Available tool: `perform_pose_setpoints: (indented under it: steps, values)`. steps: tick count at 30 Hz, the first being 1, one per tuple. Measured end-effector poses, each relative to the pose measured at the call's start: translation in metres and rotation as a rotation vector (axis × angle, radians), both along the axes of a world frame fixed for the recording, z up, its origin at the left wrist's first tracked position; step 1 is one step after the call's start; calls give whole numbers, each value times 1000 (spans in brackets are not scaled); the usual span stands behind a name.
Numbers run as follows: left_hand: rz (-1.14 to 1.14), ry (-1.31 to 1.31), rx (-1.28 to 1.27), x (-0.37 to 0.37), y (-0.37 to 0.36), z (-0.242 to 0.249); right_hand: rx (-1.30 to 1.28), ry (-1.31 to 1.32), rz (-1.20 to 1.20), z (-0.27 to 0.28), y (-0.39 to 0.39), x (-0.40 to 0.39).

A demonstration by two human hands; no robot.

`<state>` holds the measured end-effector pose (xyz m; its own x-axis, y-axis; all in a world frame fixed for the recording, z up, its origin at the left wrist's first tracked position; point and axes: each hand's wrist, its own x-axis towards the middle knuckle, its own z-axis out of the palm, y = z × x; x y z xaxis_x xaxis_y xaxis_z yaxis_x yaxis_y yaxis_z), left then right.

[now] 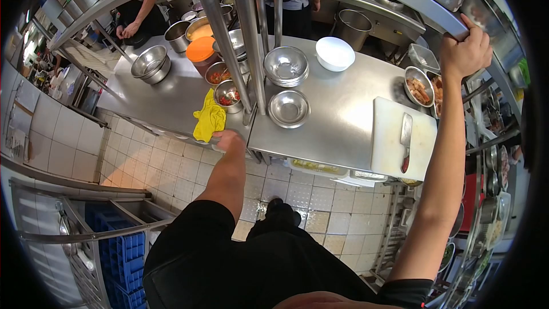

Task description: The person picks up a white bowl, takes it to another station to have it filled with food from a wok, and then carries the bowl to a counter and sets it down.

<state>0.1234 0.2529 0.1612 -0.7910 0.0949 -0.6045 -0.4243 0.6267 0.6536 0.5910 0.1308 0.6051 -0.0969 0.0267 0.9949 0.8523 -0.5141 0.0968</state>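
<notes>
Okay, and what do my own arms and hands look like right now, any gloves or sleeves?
No gloves show on your left hand or right hand. A plain black fabric top has short, loose sleeves, leaving both forearms bare. No watch or bracelet shows; the left fingers are too unclear to rule out rings.

A crumpled, bright yellow cloth (210, 117) lies at the edge of a stainless-steel desk (171, 96), beside a bowl (229, 96) of red pieces; a metal shelf (423, 8) runs overhead.
</notes>
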Motion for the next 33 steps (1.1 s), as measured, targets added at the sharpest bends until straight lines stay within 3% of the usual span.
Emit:
perform_pose_setpoints:
  steps: [33]
  values:
    - [0,16,36,-2,1,-10,-5,5,18,1,-1,-4]
